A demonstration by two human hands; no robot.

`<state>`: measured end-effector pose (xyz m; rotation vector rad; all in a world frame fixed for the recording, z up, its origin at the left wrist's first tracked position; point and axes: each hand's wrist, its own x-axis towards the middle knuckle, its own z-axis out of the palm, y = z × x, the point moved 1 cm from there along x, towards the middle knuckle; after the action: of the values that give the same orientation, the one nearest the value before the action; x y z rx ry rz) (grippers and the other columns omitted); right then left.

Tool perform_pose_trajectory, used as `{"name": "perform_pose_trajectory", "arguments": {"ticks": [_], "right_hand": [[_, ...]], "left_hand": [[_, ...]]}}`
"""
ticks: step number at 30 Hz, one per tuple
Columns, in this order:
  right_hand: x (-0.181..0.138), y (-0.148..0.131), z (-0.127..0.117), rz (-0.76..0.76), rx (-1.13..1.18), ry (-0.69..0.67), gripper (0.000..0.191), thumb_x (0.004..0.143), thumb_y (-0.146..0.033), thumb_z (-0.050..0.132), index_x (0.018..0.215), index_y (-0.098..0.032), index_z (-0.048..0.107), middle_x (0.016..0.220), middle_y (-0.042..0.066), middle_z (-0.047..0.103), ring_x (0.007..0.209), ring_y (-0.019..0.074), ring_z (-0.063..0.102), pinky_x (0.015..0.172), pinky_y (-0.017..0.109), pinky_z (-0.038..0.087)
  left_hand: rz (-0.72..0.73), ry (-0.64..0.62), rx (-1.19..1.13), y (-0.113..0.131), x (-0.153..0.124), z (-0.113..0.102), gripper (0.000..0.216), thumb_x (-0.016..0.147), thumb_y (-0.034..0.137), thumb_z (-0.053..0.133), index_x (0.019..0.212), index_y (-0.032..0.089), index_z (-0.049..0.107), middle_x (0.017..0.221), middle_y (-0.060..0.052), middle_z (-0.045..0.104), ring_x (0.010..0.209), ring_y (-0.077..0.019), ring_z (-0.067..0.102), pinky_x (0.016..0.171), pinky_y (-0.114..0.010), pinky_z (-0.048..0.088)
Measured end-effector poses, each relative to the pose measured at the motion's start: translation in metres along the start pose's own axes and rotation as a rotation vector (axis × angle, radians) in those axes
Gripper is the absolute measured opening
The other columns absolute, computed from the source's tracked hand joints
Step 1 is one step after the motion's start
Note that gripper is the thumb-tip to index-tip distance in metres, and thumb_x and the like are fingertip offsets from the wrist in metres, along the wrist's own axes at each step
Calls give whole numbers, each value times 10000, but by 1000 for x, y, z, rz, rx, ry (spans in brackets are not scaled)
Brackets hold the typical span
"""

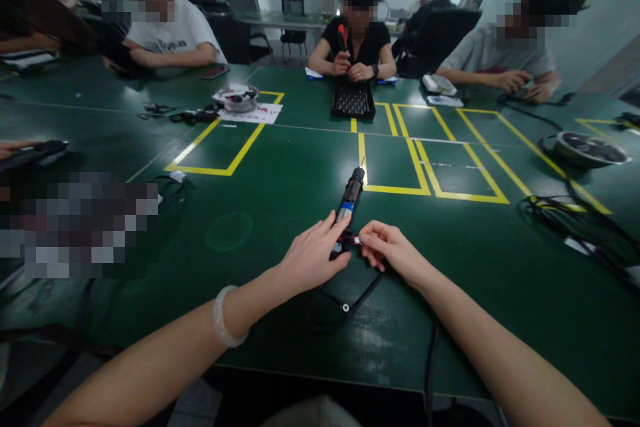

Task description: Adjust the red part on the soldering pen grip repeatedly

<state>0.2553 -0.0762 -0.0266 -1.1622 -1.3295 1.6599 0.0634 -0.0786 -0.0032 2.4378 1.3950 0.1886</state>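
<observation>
A slim electric screwdriver [351, 188] with a black nose, a blue band and a silver body lies on the green table, its thin bit pointing away from me. My left hand [315, 247] lies over its rear part, fingers long across the body and thumb on the near side, holding it against the table. Close beside it, my right hand [383, 243] pinches a small red and white wire end [357, 240] at the tool's rear. The exact shape of that end is partly hidden by fingertips. A black cord [367, 292] curves below my hands, near a small white ring [345, 307].
Yellow tape outlines [397, 189] mark the table. A black tray [353, 101] stands opposite, before a person holding a red-tipped tool. A bowl of parts [237, 98] sits at left, a metal bowl [590, 149] at right. Coiled black cables [555, 217] lie right; other people sit around.
</observation>
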Motion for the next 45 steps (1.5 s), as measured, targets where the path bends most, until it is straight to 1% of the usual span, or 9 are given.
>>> {"name": "perform_pose_trajectory", "arguments": {"ticks": [7,14,18,21,25,30,35,40,45], "right_hand": [[0,2,0,-32,39,-46,338,815,-467,689,888,-165,556,707,0,642,517,89,578,394,169,434],[-2,1,-1,-155,-66,-113,275,821,-368,702,976,-179,577,791,-13,585,614,87,554,481,187,489],[-4,0,-1,-183,-209,-107,208,875,-344,633,987,-180,572,806,-10,575,575,78,514,490,199,478],[-5,0,1,-259,-394,-63,113,923,-281,553,977,-185,575,825,2,593,586,86,520,513,209,460],[-7,-2,2,-364,-625,-15,98,908,-197,562,1006,-191,568,851,13,618,686,122,564,610,242,459],[-8,-3,2,-423,-765,39,79,898,-196,579,974,-189,601,883,30,585,722,138,567,647,257,456],[-6,0,4,-406,-708,48,85,892,-178,574,973,-194,594,767,-5,586,662,131,555,619,245,450],[-7,1,7,-419,-661,-1,198,885,-131,520,1068,-200,550,875,25,645,773,153,621,683,265,496],[-7,1,7,-419,-635,1,229,896,-127,482,1106,-209,520,927,37,659,826,161,647,721,281,516]], "left_hand": [[-29,-19,-11,1,0,-1,691,916,432,474,1549,254,262,1581,-140,279,1367,-305,432,1058,-429,425],[-39,-31,-21,1,-1,-1,681,925,445,464,1548,257,260,1586,-133,271,1374,-301,423,1045,-438,436],[-27,-19,-16,0,0,1,680,925,454,466,1546,265,260,1583,-129,278,1359,-304,443,1030,-438,448],[-23,-12,-14,-1,0,1,679,925,452,474,1544,267,265,1582,-127,281,1362,-299,439,1036,-434,443],[-26,-19,-23,0,0,0,672,929,441,469,1544,258,268,1583,-127,279,1380,-293,417,1053,-429,431],[-22,-11,-27,1,-1,0,663,928,438,479,1536,248,294,1580,-139,282,1368,-298,432,1050,-437,435],[-17,-2,-12,0,-1,0,610,929,451,488,1507,311,350,1578,-136,285,1323,-316,486,1010,-445,466],[-22,-1,8,2,-1,0,557,937,462,481,1478,369,387,1568,-114,311,1291,-320,518,974,-448,488],[-40,25,34,4,2,0,517,944,526,444,1441,385,425,1576,-111,291,1277,-338,519,937,-461,497]]}}
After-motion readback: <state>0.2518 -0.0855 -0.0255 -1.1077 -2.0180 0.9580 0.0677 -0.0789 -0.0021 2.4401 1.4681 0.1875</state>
